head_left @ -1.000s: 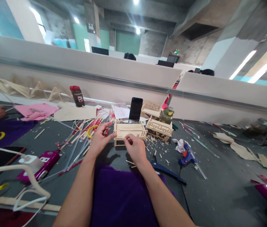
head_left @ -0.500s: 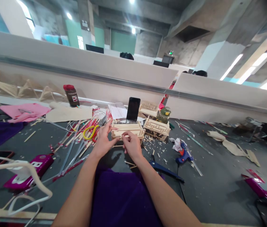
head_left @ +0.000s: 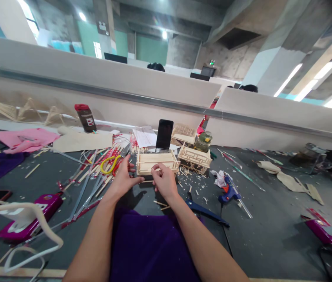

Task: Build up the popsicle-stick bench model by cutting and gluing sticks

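Note:
A small box-like model of thin wooden sticks point(head_left: 149, 158) stands in front of me, with a railing along its front. At its left end is my left hand point(head_left: 121, 181), thumb and fingers spread and holding nothing; whether the thumb tip touches the model I cannot tell. My right hand point(head_left: 165, 182) is closed in a pinch at the model's front railing. What lies between those fingertips is hidden or too small to name. Yellow-and-red-handled scissors point(head_left: 107, 166) lie just beyond my left hand. Another stick model point(head_left: 195, 156) stands to the right.
A phone point(head_left: 164, 134) leans upright behind the model, near a lidded glass jar point(head_left: 204, 141). To the right lie a blue glue gun point(head_left: 230, 191) and a dark blue long-handled tool point(head_left: 207, 212). Loose sticks, a brown bottle point(head_left: 86, 118) and a magenta power strip point(head_left: 46, 205) are left.
My left hand has drawn back slightly from the model's left end, its fingers lower. My right hand keeps its pinch at the railing. The view has turned right; another person's hand has left view at left.

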Available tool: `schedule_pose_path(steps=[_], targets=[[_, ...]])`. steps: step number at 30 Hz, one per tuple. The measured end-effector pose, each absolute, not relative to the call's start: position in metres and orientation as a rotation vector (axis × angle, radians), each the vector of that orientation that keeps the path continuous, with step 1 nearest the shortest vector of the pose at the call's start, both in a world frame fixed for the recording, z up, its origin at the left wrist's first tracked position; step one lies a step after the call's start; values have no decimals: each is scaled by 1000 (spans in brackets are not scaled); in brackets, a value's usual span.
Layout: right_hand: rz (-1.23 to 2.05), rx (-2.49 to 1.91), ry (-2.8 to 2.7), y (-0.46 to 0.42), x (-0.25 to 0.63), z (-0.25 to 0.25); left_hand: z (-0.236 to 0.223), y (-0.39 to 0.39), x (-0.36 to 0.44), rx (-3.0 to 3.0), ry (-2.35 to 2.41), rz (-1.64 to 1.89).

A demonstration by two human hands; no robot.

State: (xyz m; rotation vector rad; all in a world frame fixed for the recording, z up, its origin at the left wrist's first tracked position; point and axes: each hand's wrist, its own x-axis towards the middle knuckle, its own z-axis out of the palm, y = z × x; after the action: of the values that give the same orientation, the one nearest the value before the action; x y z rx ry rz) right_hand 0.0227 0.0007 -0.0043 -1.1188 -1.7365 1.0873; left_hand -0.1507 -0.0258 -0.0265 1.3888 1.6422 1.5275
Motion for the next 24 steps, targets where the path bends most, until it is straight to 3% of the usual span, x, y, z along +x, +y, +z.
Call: schedule_pose_path(steps=[8, 24], targets=[[1013, -1195, -1833, 3, 28, -1, -29, -18, -131, 1188, 1598, 1552], [761, -1059, -1881, 4, 37, -6, -22, -21, -129, 1345, 1536, 1586]])
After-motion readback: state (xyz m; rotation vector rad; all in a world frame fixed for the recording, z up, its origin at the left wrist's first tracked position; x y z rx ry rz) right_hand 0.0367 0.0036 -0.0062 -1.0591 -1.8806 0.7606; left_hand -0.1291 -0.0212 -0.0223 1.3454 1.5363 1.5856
